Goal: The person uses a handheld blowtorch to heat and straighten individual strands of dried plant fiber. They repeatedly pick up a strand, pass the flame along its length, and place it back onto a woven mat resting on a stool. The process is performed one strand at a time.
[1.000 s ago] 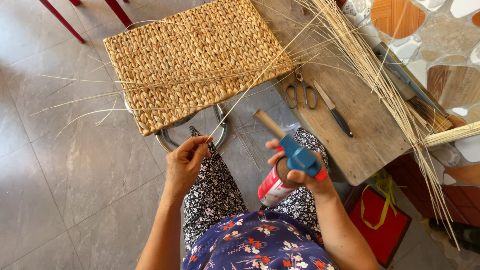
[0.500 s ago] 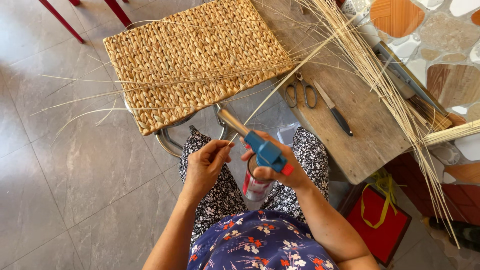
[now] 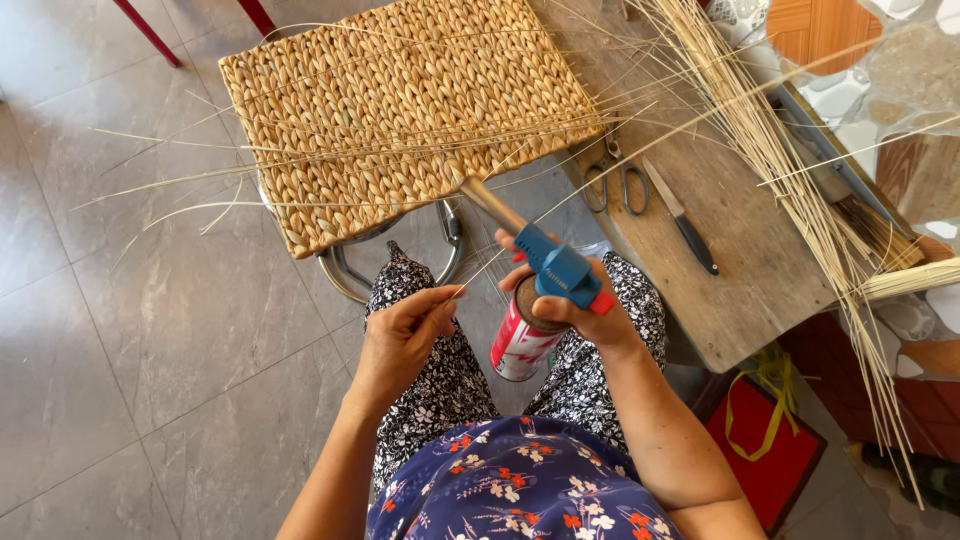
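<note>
A gas torch (image 3: 545, 275) is gripped in the right hand (image 3: 575, 310): blue plastic head, brass-coloured nozzle pointing up and away toward the near edge of the woven mat (image 3: 400, 110), red-and-white canister (image 3: 522, 345) hanging below the fist, over the lap. The right fingers are clenched round the blue head and the top of the canister.

The left hand (image 3: 405, 335) is held just left of the torch, thumb and fingertips pinched on the end of a thin straw (image 3: 600, 165) that runs up and right toward the bench (image 3: 740, 270). Remaining fingers are curled in loosely.

Handling, as judged: the torch looks rigid and fairly weighty for its size, the metal canister smooth and likely slippery, so the hold is best taken where it is now, at the head and canister shoulder, well back from the nozzle. The straw looks very light, springy and brittle; a fingertip pinch near its end is suited, a hard squeeze is not.

The mat lies on a round metal stool (image 3: 395, 265), loose strands trailing off both sides. On the bench, scissors (image 3: 612, 180) and a knife (image 3: 685, 222) lie side by side, a long bundle of straws (image 3: 790, 170) beside them. A red bag (image 3: 765, 445) sits on the floor under the bench.
</note>
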